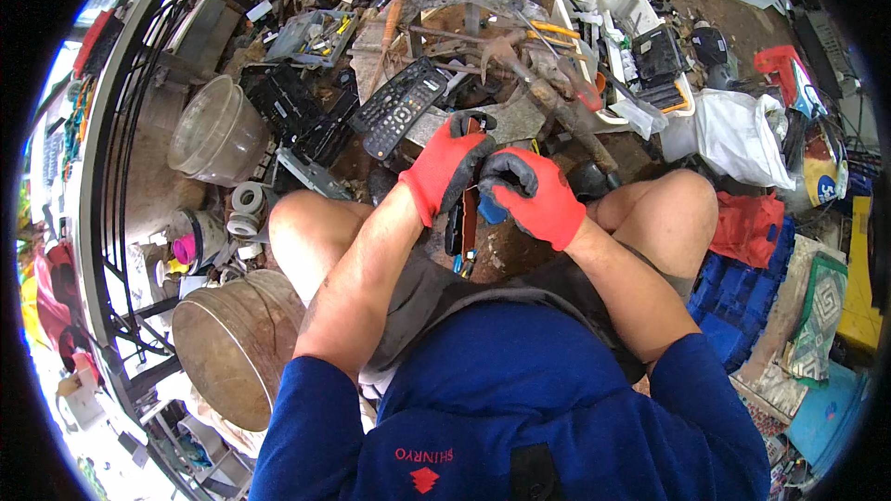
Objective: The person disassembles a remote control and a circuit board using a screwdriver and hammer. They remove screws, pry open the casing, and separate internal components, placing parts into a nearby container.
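Observation:
Both hands wear red gloves with black-coated palms and fingers. My left hand [444, 167] is closed round a long, narrow brown circuit board [470, 213] with a black strip along its side and coloured bits at its lower end. Close beside it, my right hand [534, 193] has its fingers curled together at the board's right edge. Whatever is between those fingers is hidden. A black remote control [399, 107] with many buttons lies just beyond my left hand. Past both hands, a rusty hammer [543, 93] rests on a worn grey block.
Beyond the hammer stands a white bin [608, 9] of scrap parts. A grey tray [311, 37] of small pieces lies at the far left. Clear plastic buckets [218, 130] and a large round tub [223, 343] stand left of my legs. At right are a white bag [742, 134] and blue crate [738, 301].

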The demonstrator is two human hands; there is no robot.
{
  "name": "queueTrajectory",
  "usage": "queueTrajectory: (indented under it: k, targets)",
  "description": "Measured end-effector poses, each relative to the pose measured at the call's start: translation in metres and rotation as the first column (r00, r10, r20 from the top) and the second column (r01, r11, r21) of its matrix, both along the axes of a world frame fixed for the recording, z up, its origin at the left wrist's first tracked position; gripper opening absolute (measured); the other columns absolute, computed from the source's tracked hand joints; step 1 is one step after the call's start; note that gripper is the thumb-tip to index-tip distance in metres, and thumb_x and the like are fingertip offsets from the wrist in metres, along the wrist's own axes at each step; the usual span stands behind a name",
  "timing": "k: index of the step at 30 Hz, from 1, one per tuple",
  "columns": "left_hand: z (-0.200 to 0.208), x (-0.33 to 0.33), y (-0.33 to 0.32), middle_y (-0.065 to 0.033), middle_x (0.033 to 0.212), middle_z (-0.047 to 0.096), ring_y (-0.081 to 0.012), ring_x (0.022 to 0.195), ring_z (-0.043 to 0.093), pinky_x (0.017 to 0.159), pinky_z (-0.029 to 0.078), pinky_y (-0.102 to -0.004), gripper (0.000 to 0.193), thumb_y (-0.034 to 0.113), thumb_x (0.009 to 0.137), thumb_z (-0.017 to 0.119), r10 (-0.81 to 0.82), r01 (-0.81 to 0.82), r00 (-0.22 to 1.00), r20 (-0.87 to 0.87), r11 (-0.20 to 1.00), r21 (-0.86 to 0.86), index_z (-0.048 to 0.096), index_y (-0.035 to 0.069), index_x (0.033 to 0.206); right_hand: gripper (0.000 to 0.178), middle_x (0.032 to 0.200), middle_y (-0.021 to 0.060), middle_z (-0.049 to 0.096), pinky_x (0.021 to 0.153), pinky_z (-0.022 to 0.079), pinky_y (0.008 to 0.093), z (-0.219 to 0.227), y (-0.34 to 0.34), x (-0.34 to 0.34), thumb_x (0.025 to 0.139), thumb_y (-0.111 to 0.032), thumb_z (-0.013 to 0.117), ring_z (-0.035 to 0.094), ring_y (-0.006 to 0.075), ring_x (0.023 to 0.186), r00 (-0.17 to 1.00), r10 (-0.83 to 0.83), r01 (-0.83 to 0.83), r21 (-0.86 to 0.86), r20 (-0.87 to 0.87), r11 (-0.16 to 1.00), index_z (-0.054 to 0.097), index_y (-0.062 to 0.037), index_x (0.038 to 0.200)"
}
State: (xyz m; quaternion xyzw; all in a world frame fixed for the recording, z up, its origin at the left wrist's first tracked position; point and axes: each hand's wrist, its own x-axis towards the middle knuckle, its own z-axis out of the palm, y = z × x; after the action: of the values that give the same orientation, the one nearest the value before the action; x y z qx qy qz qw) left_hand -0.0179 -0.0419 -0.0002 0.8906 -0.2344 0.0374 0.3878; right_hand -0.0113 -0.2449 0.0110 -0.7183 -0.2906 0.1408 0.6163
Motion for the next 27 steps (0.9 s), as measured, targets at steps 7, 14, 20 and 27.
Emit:
queueTrajectory:
  k: [7, 14, 20, 27]
  targets:
    - [-0.038, 0.002, -0.005, -0.0041, 0.081, 0.058, -0.0166, 0.072, 0.057, 0.061, 0.047, -0.032, 0.009, 0.009, 0.09, 0.06, 0.312, -0.365, 0.93, -0.193, 0.838, -0.407, 0.058, 0.005, 0.097, 0.032, 0.102, 0.0176, 0.064, 0.078, 0.053, 0.0475, 0.015, 0.008, -0.018, 0.08, -0.018, 0.071, 0.065, 0.04, 0.091, 0.902, 0.177, -0.033, -0.346, 0.393, 0.938, 0.064, -0.0076, 0.11]
    - [-0.028, -0.001, -0.014, -0.0109, 0.085, 0.06, -0.0305, 0.084, 0.058, 0.074, 0.048, -0.0391, 0.014, 0.012, 0.077, 0.066, 0.195, -0.507, 0.821, -0.536, 0.679, -0.531, 0.064, 0.007, 0.09, 0.03, 0.104, 0.018, 0.066, 0.076, 0.055, 0.0459, 0.003, 0.003, 0.002, 0.079, -0.014, 0.071, 0.065, 0.0407, 0.088, 0.942, 0.012, 0.082, -0.266, 0.336, 0.96, 0.067, -0.006, 0.107]
    - [0.01, 0.004, -0.003, -0.0015, 0.074, 0.058, -0.0165, 0.065, 0.057, 0.058, 0.048, -0.0321, 0.011, 0.016, 0.096, 0.057, 0.223, -0.639, 0.734, -0.641, 0.548, -0.54, 0.063, 0.009, 0.089, 0.027, 0.094, 0.0144, 0.064, 0.072, 0.054, 0.0449, 0.025, 0.005, -0.033, 0.079, -0.014, 0.072, 0.066, 0.0373, 0.084, 0.82, 0.256, -0.086, -0.331, 0.513, 0.94, 0.068, -0.0082, 0.105]
    - [0.042, -0.007, -0.005, -0.0025, 0.083, 0.062, -0.0193, 0.069, 0.06, 0.061, 0.053, -0.0317, 0.026, 0.031, 0.098, 0.058, -0.322, -0.708, 0.556, -0.767, 0.3, -0.639, 0.063, 0.007, 0.105, 0.022, 0.102, 0.0106, 0.071, 0.082, 0.053, 0.0316, 0.023, -0.021, 0.02, 0.087, -0.005, 0.068, 0.067, 0.0175, 0.091, 0.998, -0.058, 0.058, -0.002, -0.024, 0.998, 0.068, -0.0007, 0.109]
